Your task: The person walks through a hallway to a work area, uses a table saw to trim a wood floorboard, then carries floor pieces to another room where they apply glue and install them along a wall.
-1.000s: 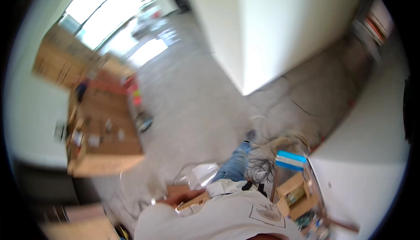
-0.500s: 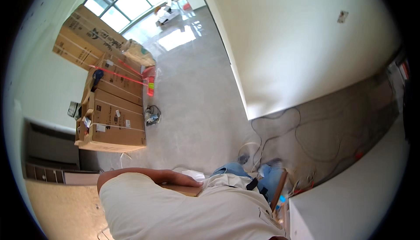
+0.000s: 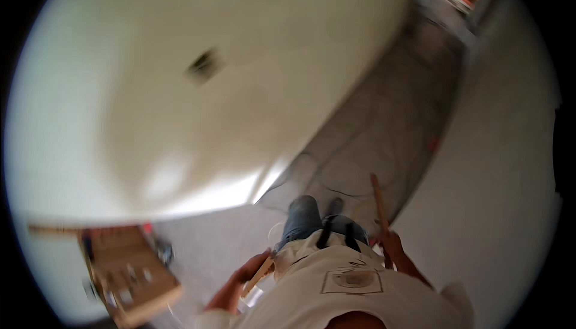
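- While the whole head view is blurred by motion, the right hand [image 3: 393, 245] shows at the person's right side, closed around the lower end of a long wooden stick [image 3: 379, 203].
- This stick points up and away from the body, over the grey floor [image 3: 384, 131], with its far end free.
- On the other side, the left hand [image 3: 249, 269] holds a short light wooden piece [image 3: 259, 275]; the fingers seem curled around it, but the blur hides how firmly they grip.
- Between both hands I see the white shirt [image 3: 354, 293] and the blue jeans [image 3: 300, 221] of the person.
- At the lower left lies an open cardboard box [image 3: 129, 275]. Several small things sit on or in it, too blurred to tell what they are.
- A big white wall [image 3: 180, 89] fills the upper left part of the view.
- Thin cables [image 3: 324, 173] run on the floor near the wall corner, well apart from both hands.
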`<act>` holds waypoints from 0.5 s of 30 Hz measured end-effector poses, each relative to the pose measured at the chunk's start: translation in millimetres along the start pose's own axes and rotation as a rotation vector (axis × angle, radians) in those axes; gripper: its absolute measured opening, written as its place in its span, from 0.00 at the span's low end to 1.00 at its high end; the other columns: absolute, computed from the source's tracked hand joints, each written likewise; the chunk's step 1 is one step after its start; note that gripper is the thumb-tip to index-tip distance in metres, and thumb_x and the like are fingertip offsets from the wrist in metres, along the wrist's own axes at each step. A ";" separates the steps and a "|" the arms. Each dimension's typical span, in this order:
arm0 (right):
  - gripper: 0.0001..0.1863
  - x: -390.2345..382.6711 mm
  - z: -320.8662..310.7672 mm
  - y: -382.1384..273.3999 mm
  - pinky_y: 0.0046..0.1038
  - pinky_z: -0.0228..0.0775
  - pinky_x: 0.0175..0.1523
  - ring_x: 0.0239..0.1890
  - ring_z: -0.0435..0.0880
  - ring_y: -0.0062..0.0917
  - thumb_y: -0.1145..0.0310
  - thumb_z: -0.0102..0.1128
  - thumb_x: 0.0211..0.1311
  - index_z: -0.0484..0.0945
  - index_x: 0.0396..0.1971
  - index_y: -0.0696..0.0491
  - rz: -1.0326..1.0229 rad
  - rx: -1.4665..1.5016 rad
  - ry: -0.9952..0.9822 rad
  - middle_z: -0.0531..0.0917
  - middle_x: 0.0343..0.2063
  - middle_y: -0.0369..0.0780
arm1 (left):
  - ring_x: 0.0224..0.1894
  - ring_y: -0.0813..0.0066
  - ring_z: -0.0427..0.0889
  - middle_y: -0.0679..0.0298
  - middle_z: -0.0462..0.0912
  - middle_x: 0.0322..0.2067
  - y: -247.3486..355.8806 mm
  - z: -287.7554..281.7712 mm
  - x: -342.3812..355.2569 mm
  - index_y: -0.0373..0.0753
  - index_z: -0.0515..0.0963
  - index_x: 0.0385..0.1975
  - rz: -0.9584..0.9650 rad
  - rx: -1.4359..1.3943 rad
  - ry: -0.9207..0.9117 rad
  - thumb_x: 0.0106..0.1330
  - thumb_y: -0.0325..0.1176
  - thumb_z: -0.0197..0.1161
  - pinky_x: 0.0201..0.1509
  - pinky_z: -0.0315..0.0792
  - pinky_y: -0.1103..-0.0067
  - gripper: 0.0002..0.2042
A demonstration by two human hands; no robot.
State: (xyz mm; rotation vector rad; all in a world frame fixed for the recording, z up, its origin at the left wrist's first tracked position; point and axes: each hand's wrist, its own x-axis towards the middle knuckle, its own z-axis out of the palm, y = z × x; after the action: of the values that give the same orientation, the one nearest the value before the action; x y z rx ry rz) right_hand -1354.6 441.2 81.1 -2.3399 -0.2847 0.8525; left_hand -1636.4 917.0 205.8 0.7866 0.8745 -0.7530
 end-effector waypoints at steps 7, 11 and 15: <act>0.21 60.1 -109.0 -63.8 0.34 0.78 0.30 0.26 0.85 0.29 0.57 0.68 0.61 0.79 0.44 0.59 0.608 0.447 0.017 0.85 0.29 0.43 | 0.11 0.74 0.62 0.64 0.67 0.10 195.6 82.2 114.4 0.38 0.79 0.33 0.251 -0.002 0.030 0.80 0.61 0.36 0.16 0.55 0.79 0.33; 0.29 96.7 -131.6 -22.9 0.37 0.80 0.34 0.28 0.87 0.32 0.54 0.71 0.58 0.78 0.50 0.61 0.636 0.317 0.001 0.86 0.31 0.45 | 0.11 0.76 0.62 0.66 0.65 0.09 285.0 135.3 195.0 0.38 0.78 0.32 0.341 0.099 0.032 0.80 0.60 0.35 0.14 0.53 0.78 0.33; 0.25 118.0 -109.0 6.7 0.39 0.80 0.38 0.32 0.88 0.37 0.52 0.71 0.58 0.81 0.39 0.62 0.587 0.095 -0.033 0.86 0.30 0.49 | 0.15 0.77 0.67 0.68 0.71 0.20 355.7 110.6 283.3 0.44 0.76 0.37 0.020 -0.091 -0.302 0.78 0.59 0.45 0.15 0.62 0.80 0.24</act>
State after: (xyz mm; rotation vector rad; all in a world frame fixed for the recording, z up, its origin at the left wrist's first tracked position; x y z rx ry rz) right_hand -1194.3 429.6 82.2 -2.3458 0.4464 1.1429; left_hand -1180.0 933.9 103.8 0.5817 0.6230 -0.7849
